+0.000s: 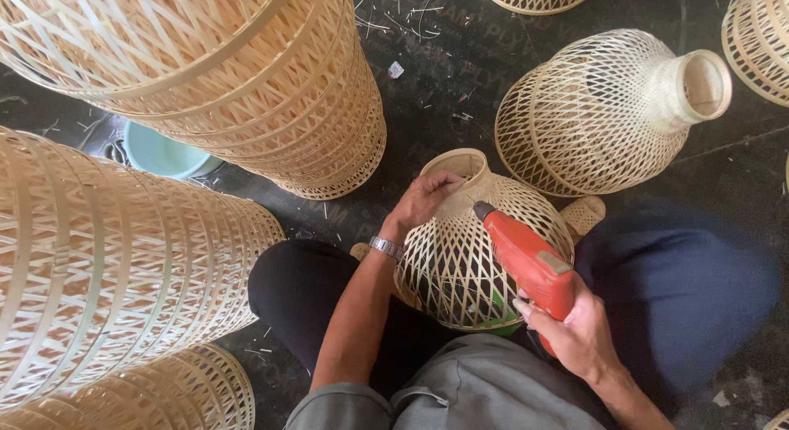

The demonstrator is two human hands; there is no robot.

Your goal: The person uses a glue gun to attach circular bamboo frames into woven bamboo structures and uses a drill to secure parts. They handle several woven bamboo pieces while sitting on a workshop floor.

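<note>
A woven bamboo shade (472, 257) is braced on the lap, its neck pinched by the left hand (423, 198) at 11 o'clock to steady it. A red drill (526, 262) is clasped in the right hand (575, 331), its tip laid against the neck.

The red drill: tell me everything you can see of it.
The drill is a red-orange power tool with a plastic-looking body, a grey patch on top and a dark nose. The right hand grips its handle. It slants up and left, its tip at the neck of the woven basket in the lap, just below the rim that the left hand holds.
</note>
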